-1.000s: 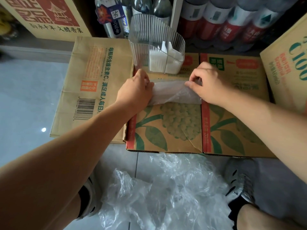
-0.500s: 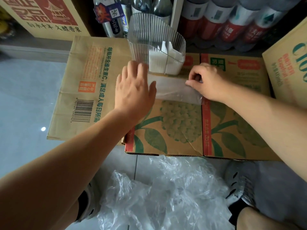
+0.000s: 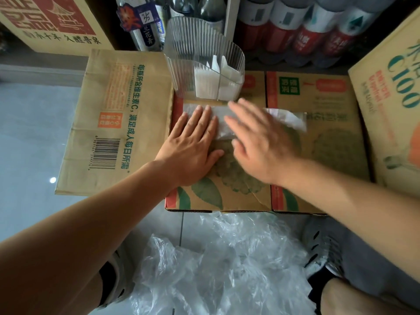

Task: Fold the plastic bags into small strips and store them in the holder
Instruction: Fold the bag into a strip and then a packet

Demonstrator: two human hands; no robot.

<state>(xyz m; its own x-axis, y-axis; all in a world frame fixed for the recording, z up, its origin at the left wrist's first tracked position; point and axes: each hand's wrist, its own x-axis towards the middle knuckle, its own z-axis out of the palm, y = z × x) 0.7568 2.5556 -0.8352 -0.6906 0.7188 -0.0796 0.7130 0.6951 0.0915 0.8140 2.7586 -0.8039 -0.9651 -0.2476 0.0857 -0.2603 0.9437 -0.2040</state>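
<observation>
Translucent plastic bag strip point(image 3: 286, 120) lies flat on cardboard box point(image 3: 322, 151), just in front of ribbed clear holder point(image 3: 200, 55). Left hand point(image 3: 193, 142): fingers straight, close together, pressing strip's left end. Right hand point(image 3: 261, 142): fingers straight, slightly spread, blurred over middle; contact unclear. Strip's right end uncovered, puffy. Risks: slick film springs open if pressure lifts; trapped air spoils crease; fingertips nudge holder.

Thin translucent plastic bag strip point(image 3: 287, 120) on matt printed cardboard box point(image 3: 336, 155); clear ribbed, seemingly hard-plastic holder point(image 3: 181, 71).
</observation>
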